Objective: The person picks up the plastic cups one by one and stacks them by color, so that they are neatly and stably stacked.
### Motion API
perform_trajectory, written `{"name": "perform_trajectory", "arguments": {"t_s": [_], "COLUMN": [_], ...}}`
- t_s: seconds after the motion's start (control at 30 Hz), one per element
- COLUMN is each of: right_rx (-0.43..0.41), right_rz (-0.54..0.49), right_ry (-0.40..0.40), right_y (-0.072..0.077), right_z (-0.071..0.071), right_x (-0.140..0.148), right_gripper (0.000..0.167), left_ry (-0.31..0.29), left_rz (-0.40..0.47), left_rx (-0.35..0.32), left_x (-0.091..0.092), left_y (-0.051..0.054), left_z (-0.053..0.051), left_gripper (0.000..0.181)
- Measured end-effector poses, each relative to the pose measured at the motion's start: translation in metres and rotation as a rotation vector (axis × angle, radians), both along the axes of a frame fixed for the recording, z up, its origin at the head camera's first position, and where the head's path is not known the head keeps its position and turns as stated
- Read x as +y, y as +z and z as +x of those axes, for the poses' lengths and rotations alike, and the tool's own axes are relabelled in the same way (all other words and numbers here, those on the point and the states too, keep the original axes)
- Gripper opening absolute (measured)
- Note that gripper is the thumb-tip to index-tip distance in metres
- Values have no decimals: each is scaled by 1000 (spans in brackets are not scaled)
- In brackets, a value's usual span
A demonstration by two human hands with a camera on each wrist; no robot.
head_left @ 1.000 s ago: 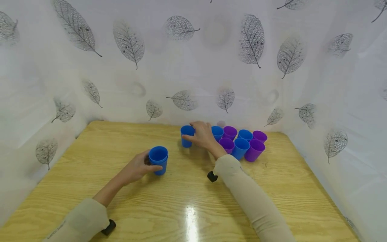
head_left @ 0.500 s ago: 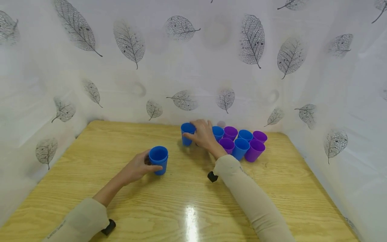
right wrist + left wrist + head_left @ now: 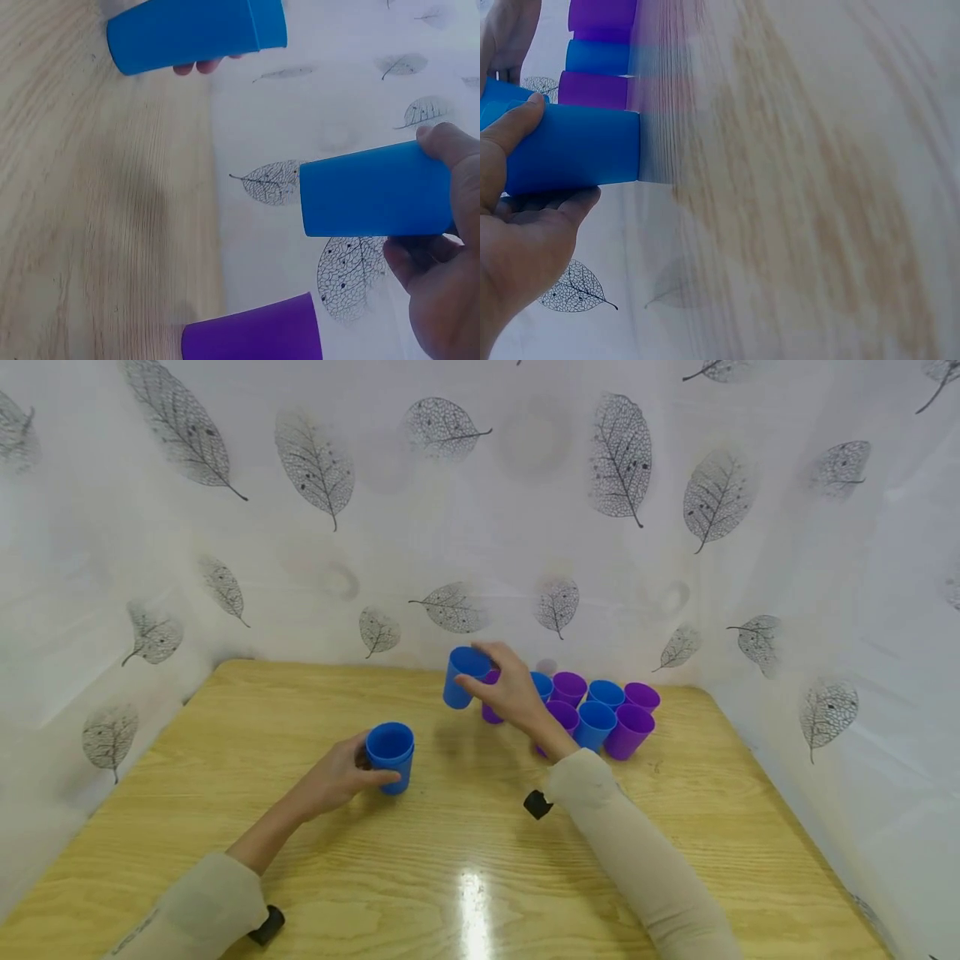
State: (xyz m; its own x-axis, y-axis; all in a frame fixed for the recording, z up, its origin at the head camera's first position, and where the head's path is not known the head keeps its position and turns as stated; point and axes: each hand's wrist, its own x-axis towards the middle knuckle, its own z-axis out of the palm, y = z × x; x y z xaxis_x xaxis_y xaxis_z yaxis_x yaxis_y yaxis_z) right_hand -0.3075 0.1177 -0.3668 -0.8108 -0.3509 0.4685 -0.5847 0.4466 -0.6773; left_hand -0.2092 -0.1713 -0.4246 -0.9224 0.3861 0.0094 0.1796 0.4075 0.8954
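My left hand (image 3: 333,781) grips a nested stack of blue cups (image 3: 392,760), fingers behind and thumb across the front. The stack stands upright on the table, its lower end meeting the wood in the left wrist view. Farther back, my right hand (image 3: 510,687) holds a single blue cup (image 3: 459,685) near its rim, between thumb and fingers. That cup hangs above the tabletop, slightly tilted, as the right wrist view shows. Just behind my right hand a purple cup (image 3: 491,708) stands on the table, partly hidden by the hand.
Several purple and blue cups stand in a cluster at the back right, among them a blue cup (image 3: 597,727) and a purple cup (image 3: 630,732). The wooden table (image 3: 360,877) ends at a leaf-patterned white sheet (image 3: 495,527) behind and at both sides.
My right hand has lifted its blue cup off the table, uncovering the purple cup beside it. The left hand and its stack have stayed in place.
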Motion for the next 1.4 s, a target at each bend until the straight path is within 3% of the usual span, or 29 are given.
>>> {"name": "perform_trajectory", "arguments": {"t_s": [0.17,0.37,0.63,1.03,1.4], "right_rx": [32,12,3,-50,-38], "right_rz": [-37,-41,16,26,23], "right_ry": [38,50,64,65,150], "right_y": [5,4,-2,-10,-1], "right_z": [16,34,52,69,80], "right_x": [4,12,24,28,9], "right_gripper": [61,60,60,64,60], "left_ry": [-2,0,-11,-37,-25], "left_rz": [4,0,16,46,40], "left_rx": [-3,-7,-4,-2,-13], "left_x": [0,0,-1,-4,-2], "left_y": [-1,-2,-1,-4,-2], "left_z": [1,1,2,1,1], "left_gripper": [70,72,71,72,70]}}
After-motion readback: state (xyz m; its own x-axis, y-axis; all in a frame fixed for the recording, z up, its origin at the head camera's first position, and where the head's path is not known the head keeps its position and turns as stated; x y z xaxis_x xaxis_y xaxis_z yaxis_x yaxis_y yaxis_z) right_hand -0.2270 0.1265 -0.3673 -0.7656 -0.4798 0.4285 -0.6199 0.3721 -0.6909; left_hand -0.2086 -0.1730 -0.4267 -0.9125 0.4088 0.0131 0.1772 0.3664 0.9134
